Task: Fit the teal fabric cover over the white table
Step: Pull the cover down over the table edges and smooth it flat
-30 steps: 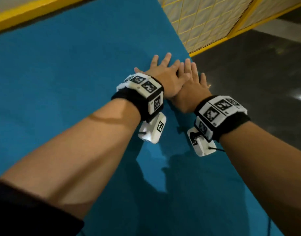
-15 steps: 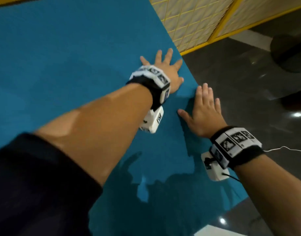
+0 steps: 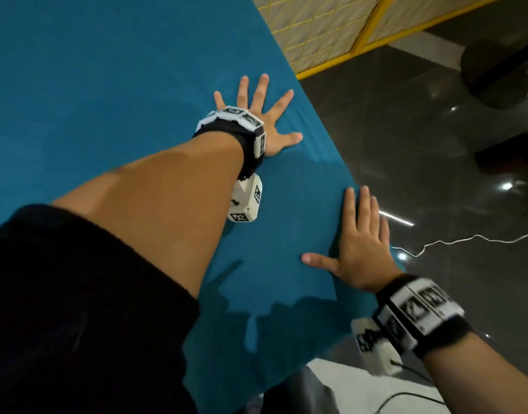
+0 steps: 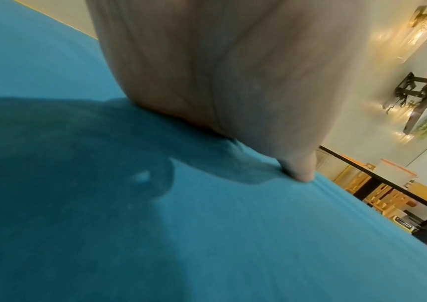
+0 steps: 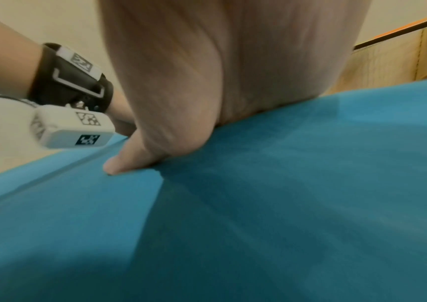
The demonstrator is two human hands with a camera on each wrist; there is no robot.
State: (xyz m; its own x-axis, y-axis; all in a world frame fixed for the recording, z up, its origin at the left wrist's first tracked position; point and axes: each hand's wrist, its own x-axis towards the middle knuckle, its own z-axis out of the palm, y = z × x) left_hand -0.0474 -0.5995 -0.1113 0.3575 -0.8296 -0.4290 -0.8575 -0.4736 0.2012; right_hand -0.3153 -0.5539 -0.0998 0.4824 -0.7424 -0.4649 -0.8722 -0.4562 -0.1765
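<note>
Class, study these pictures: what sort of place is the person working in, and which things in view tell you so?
Probably an indoor hall or dining room, not a home kitchen: a polished dark floor, a yellow-framed lattice partition, glowing wall lamps, and both hands flat on the teal fabric cover.

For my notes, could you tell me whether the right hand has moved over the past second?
Yes: the right hand slid back along the teal fabric cover's edge, away from the yellow-framed panel.

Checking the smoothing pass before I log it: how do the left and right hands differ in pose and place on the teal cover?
The left hand lies farther along the teal cover, fingers splayed wide; the right hand lies nearer, at the edge, fingers together, thumb out. Both press flat, palms down, gripping nothing.
</note>
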